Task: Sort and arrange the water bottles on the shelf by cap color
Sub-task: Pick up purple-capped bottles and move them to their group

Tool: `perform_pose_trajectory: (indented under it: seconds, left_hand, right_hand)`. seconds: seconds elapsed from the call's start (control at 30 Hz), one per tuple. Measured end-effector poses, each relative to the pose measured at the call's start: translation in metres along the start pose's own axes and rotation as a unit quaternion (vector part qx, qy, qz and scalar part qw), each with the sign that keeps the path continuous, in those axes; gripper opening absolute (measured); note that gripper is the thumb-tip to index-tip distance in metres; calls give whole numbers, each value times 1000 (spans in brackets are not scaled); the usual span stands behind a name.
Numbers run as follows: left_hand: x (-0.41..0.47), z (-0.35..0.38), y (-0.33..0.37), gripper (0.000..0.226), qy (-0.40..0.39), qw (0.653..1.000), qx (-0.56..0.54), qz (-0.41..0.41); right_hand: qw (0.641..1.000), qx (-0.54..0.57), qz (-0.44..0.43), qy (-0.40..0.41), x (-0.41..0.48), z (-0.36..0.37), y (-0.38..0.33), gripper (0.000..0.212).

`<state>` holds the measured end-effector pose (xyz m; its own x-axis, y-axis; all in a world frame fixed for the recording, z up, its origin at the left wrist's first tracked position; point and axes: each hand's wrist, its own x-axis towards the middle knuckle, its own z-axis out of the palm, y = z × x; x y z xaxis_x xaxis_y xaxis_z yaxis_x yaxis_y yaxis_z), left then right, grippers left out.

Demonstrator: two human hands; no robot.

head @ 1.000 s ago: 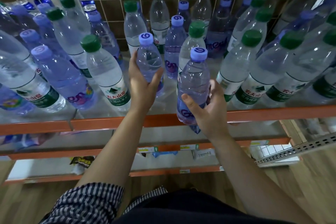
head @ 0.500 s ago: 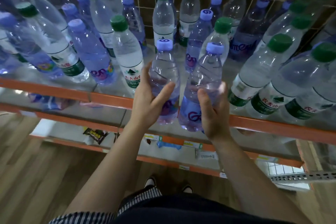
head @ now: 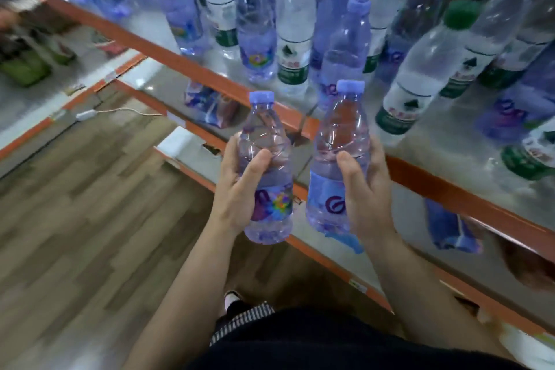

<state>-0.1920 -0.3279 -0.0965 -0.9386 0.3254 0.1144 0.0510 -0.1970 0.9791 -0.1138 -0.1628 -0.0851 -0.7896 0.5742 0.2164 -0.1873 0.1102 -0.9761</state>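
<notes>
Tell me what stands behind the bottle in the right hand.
A purple-capped bottle standing on the shelf. The held bottle in the right hand covers part of its label and base.

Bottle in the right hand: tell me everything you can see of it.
The bottle is clear, lilac-tinted ribbed plastic with a pale purple cap screwed on and a blue label bearing a purple G. It is roughly upright, cap up, held in the air in front of the orange shelf edge. The right hand grips its middle, thumb across the front. It is apart from the similar bottle in the left hand.
</notes>
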Motion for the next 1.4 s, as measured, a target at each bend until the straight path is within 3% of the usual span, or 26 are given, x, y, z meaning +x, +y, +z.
perform_pose_trajectory:
  seconds: [0.2, 0.37, 0.6, 0.77, 0.9, 1.1, 1.27, 1.4]
  left_hand:
    - [32, -113, 15, 28, 22, 999, 34, 5]
    - [72, -170, 20, 22, 18, 999, 46, -6]
    - [158, -226, 8, 28, 25, 997, 73, -3]
    - [234, -263, 14, 36, 60, 996, 69, 24]
    - [291, -287, 23, 35, 85, 992, 79, 47]
    - [373, -322, 25, 41, 79, 985, 120, 91]
    - [445, -341, 23, 56, 3, 979, 148, 137]
    - [490, -343, 25, 67, -75, 972, 154, 158]
  right_hand:
    - [998, 10, 48, -29, 4, 125, 18, 45]
    - [996, -9, 82, -47, 27, 187, 25, 38]
    - [999, -15, 30, -33, 95, 266, 40, 34]
    - [997, 3, -9, -73, 158, 327, 40, 28]
    - [996, 4, -6, -84, 187, 367, 44, 42]
    - [998, -11, -45, -32, 214, 426, 58, 67]
    - [994, -50, -69, 67, 243, 474, 62, 55]
    - [978, -78, -87, 174, 257, 504, 63, 60]
